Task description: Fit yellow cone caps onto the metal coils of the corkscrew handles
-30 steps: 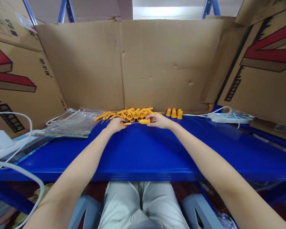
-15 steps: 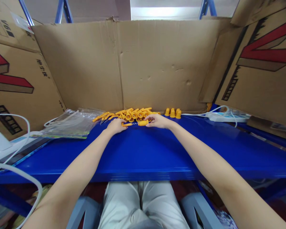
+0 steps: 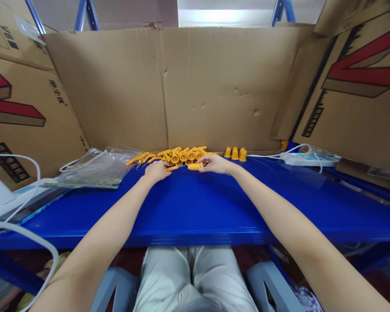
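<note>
My left hand point(image 3: 156, 171) is closed on the ridged orange handle point(image 3: 170, 168) of what looks like a corkscrew, with a thin metal spiral point(image 3: 182, 165) pointing right. Facing it, my right hand point(image 3: 213, 164) pinches a short orange plastic sleeve point(image 3: 195, 166) between thumb and fingers. The spiral's tip ends close to the sleeve; whether it has entered cannot be made out. Just behind both hands lies a pile of orange bell-mouthed pieces point(image 3: 182, 157), open ends toward me. Left of it are more orange handles with metal spirals point(image 3: 142, 158).
Several orange cups point(image 3: 235, 153) stand right of the pile. A clear plastic bag point(image 3: 94, 169) lies at the left, and a white power strip point(image 3: 307, 159) with cables at the right. Cardboard point(image 3: 214, 86) walls the back of the blue table point(image 3: 195, 208).
The handle in my left hand and the sleeve in my right have come slightly closer, so less of the metal spiral shows between them. Both hands keep their grip.
</note>
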### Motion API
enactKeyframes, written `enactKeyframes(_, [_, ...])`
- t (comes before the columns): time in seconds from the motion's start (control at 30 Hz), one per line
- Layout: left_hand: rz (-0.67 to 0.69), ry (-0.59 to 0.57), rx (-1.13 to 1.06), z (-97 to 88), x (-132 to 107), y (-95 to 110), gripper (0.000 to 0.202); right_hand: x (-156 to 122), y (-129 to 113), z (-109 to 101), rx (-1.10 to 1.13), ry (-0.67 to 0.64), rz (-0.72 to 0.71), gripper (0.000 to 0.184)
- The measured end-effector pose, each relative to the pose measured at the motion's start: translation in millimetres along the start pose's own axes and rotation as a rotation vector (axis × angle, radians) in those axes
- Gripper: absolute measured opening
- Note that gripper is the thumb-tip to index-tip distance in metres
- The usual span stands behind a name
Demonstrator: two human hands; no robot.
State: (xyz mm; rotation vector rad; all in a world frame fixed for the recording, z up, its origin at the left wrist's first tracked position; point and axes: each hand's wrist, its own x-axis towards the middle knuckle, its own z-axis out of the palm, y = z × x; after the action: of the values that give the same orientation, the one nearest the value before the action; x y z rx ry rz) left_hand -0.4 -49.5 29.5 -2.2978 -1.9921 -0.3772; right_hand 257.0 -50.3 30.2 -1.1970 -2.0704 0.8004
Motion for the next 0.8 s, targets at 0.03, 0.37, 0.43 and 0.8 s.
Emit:
enactKeyframes(0.03, [0.000,-0.002,0.002,-0.3,-0.5,0.3,0.044,0.2,0.5,-0.4,0.003,0.007,0.001,0.038])
enactKeyframes(0.37, [-0.003,-0.010,0.048,-1.4,-1.3,3.2,0.045,-0.4,0.0,-0.9,0.131,0.041,0.006,0.033])
enactKeyframes(0.43, [0.003,-0.005,0.037,-0.4,-0.7,2.4,0.044,-1.0,0.0,-2.0,0.114,0.045,0.012,0.033])
enactKeyframes(0.8, [0.014,0.009,0.007,0.7,-0.5,1.9,0.043,1.5,2.6,0.3,0.101,0.013,0.019,0.033])
